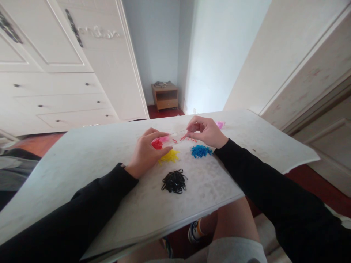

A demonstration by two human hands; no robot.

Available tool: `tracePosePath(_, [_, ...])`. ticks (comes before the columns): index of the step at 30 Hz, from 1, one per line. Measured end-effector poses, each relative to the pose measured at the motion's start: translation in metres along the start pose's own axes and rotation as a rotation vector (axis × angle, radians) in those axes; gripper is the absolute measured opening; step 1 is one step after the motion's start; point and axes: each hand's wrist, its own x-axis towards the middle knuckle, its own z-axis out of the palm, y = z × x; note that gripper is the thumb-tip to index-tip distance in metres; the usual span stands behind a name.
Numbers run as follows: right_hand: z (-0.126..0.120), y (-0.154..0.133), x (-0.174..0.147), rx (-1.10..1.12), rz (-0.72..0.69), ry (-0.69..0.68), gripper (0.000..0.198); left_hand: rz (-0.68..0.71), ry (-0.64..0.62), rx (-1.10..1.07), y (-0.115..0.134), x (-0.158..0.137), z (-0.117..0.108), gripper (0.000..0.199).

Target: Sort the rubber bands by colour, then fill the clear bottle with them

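Observation:
My left hand is wrapped round a clear plastic container, tilted sideways, with red and pink bands inside. At its far right end my right hand has its fingertips pinched together; what is between them is too small to make out. Loose red bands lie just below those fingertips. Close under my left thumb is a pile of yellow bands. Blue bands are heaped below my right hand, and a pile of small black rubber bands sits nearer to me.
The white table carries all the piles. Behind my right hand lies something pink, partly hidden. A white cabinet stands to the left, and a small wooden nightstand is in the far corner. My legs are under the table's near edge.

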Motion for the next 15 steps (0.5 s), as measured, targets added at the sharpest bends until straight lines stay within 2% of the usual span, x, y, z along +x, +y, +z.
tracePosePath(7, [0.0007, -0.0043, -0.0001, 0.113, -0.003, 0.015, 0.029, -0.005, 0.012, 0.0, -0.0011, -0.0002, 0.0004, 0.035])
tracePosePath(15, [0.0016, -0.0048, 0.0013, 0.034, -0.082, 0.116, 0.026, -0.005, 0.013, 0.008, -0.0007, 0.0002, 0.0003, 0.033])
